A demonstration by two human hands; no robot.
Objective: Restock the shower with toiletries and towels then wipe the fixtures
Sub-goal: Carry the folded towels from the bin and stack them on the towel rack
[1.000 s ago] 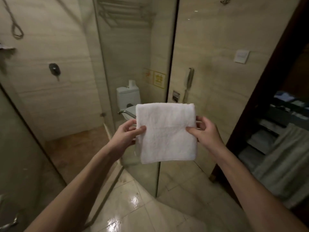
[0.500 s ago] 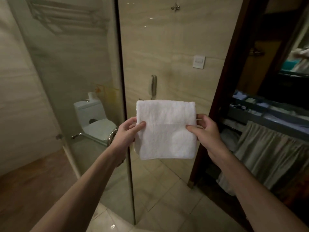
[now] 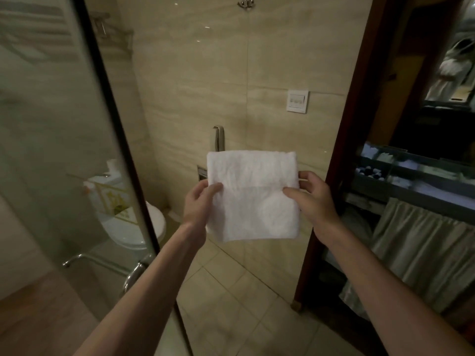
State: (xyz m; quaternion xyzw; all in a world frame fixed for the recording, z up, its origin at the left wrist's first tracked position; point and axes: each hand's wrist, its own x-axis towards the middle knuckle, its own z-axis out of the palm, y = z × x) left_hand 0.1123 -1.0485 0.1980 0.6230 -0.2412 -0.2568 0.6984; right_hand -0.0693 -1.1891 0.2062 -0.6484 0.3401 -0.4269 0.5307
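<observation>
Towel point(image 3: 253, 201): white, folded to a near square, held upright in mid-air at the centre of the frame, in front of the beige tiled wall point(image 3: 200, 73) and touching nothing but the two hands. Top edge a rolled fold, roughly level; bottom edge hanging free above the floor tiles point(image 3: 231, 291). Pinched at its left edge by the left hand point(image 3: 199, 205), thumb laid across the front face, fingers point(image 3: 201, 187) curled behind the cloth. Pinched at its right edge by the right hand point(image 3: 313, 199) in the same way, thumb in front, the rest tucked behind. Both forearms stretched up from the lower corners of the frame.

Left of the towel, the dark edge of a glass shower panel point(image 3: 113, 140), slanting from the top left down to the bottom centre and passing close under the left forearm; a metal handle point(image 3: 135, 274) on it at the lower left. Seen mostly through the glass, a white toilet point(image 3: 123, 232). Right of the towel, a dark wooden door frame point(image 3: 341, 163), just beside the right hand. Between glass edge and door frame, an open strip of wall and floor.

Past the frame, at the right side, a cart point(image 3: 411, 181) with a pale curtain point(image 3: 421, 253) below its tray. On the wall to the upper right of the towel, a white switch plate point(image 3: 297, 100); at the top centre, a metal hook point(image 3: 246, 1).
</observation>
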